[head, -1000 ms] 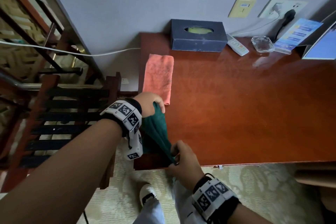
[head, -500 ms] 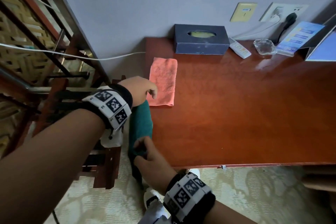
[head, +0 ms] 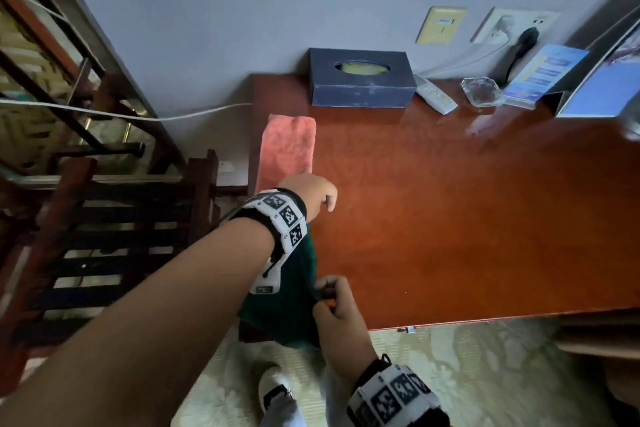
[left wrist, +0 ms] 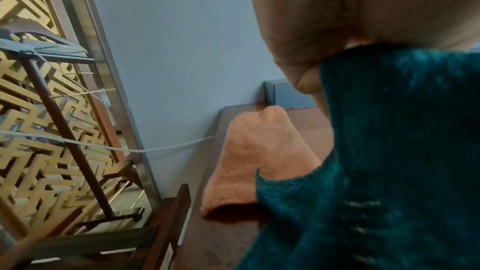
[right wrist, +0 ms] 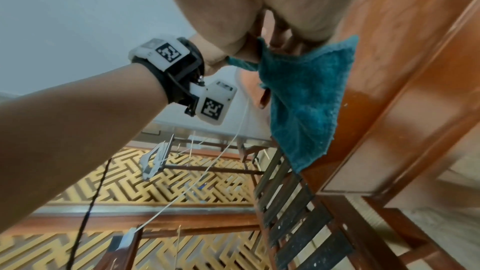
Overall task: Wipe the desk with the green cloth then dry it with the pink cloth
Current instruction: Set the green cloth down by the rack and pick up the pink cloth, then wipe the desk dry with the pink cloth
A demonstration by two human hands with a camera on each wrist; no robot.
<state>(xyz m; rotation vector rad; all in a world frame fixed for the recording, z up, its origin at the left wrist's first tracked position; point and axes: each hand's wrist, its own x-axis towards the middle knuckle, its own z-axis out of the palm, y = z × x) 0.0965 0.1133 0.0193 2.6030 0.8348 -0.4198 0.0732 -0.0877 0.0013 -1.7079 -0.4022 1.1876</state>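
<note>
The dark green cloth (head: 291, 302) hangs stretched between my two hands over the desk's near left corner. My left hand (head: 311, 196) grips its far edge, close to the near end of the pink cloth. My right hand (head: 332, 298) pinches its near edge, with part of the green cloth (right wrist: 303, 98) dangling past the desk front. The green cloth (left wrist: 389, 161) fills the left wrist view under my fingers. The pink cloth (head: 289, 149) lies flat along the left side of the reddish wooden desk (head: 467, 218); the pink cloth (left wrist: 254, 159) is untouched.
A dark tissue box (head: 362, 83), a white remote (head: 434, 97), a glass ashtray (head: 481, 90) and upright cards (head: 543, 76) line the desk's back edge by the wall. A slatted wooden rack (head: 114, 246) stands left of the desk. A white cable (head: 121, 114) runs along the wall.
Both hands have carried the green cloth from beside the desk's left edge up over its near left corner. The cloth now hangs wider between them. The pink cloth has not moved.
</note>
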